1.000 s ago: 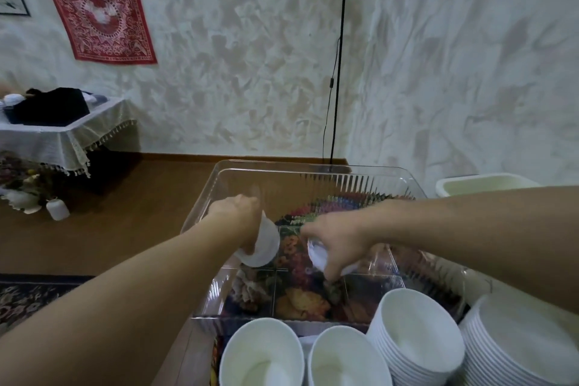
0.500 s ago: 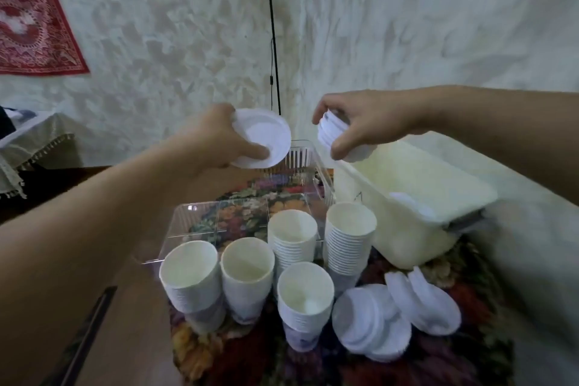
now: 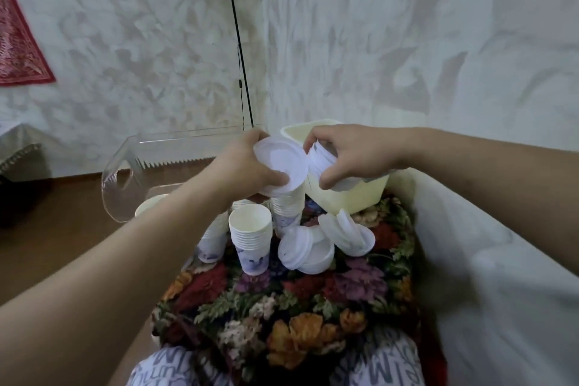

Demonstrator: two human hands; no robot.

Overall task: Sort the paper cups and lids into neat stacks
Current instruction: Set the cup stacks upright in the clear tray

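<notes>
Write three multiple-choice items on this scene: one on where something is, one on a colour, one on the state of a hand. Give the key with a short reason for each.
1. Where do the loose lids lie?
A. on the flowered cloth, right of the cup stacks
B. inside the clear tray
C. on the floor

2. What colour is the tub behind the cups?
A. red
B. pale yellow
C. black

3. What is the right hand doing?
A. lying flat on the cloth
B. gripping a small stack of lids
C. hanging empty

Key:
1 A: the lids rest overlapping on the cloth beside the cups.
2 B: its wall shows cream-yellow.
3 B: fingers and thumb curl round several lids, while the left hand holds a single lid.
</notes>
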